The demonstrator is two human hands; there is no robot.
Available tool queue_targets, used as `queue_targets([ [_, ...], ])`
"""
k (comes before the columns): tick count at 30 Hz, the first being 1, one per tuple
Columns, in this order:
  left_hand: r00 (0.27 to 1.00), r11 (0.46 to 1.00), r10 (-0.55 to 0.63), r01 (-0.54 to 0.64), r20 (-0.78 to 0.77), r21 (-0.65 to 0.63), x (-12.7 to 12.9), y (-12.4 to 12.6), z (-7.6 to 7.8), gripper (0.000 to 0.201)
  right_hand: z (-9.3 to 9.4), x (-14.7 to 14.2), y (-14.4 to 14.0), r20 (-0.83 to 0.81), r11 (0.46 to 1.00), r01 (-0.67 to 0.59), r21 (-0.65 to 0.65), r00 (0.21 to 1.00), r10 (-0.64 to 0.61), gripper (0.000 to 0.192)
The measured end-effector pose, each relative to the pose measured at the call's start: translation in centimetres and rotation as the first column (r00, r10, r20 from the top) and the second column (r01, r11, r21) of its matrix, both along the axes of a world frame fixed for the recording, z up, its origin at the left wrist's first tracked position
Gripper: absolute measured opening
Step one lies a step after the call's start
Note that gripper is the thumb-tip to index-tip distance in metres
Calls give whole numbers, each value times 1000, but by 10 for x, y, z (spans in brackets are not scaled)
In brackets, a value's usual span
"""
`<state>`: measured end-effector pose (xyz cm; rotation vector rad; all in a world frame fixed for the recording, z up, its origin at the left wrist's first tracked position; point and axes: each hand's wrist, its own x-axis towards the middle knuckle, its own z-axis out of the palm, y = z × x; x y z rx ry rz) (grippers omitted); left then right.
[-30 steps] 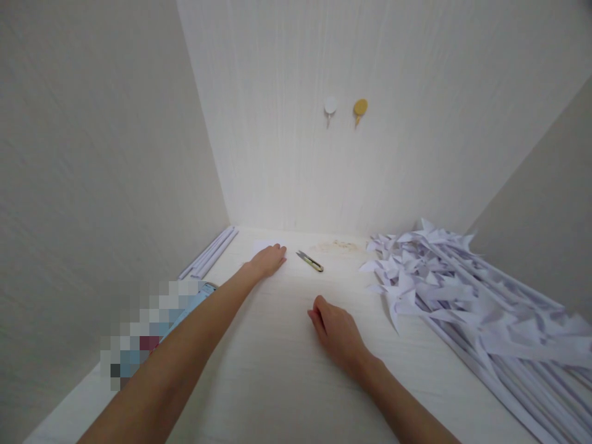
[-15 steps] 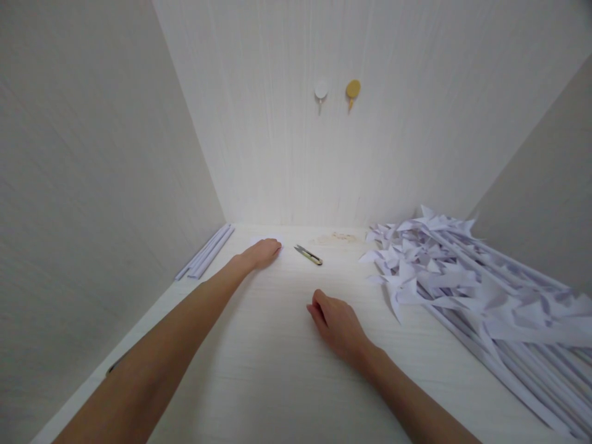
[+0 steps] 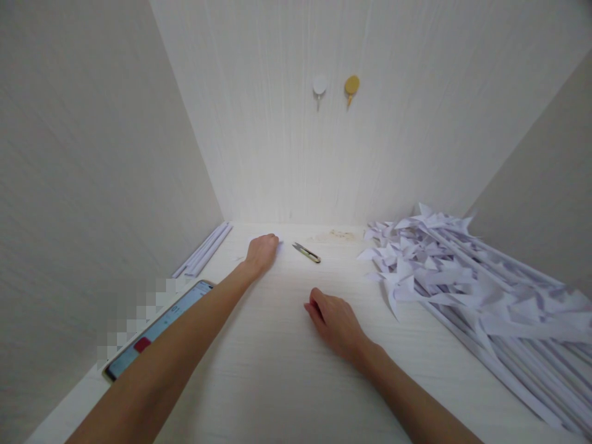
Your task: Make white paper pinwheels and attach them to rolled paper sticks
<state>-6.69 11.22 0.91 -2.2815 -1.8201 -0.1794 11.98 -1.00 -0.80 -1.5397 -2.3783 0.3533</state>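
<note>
Resting left hand [image 3: 261,251] flat on white paper sheet [image 3: 272,238], small, thin; grip open, holding nothing.

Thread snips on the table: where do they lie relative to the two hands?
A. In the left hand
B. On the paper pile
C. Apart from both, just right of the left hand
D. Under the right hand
C: the thread snips lie bare on the table, just right of the left hand, beyond the right hand.
</note>
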Motion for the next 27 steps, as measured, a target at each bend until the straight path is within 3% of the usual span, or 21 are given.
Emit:
queue_targets([
  [6,1000,999,12,-13,15,30,3,-1,4,31,0,0,0,2,1000,-4,-1,1000,4,16],
  [16,995,995,-49,56,88,-77,-2,2,-11,24,-1,0,-1,-2,999,-18,34,1000,19,15],
  [21,991,991,-84,94,100,-95,-4,2,-7,19,-4,3,0,-108,1000,14,-2,994,-14,12],
  [24,995,997,-41,47,92,-60,-2,-9,-4,26,-3,3,9,-226,999,39,-9,973,-40,10],
  [27,997,999,36,-35,71,-18,2,-26,-8,33,8,-7,31,-216,995,58,85,976,-38,11],
])
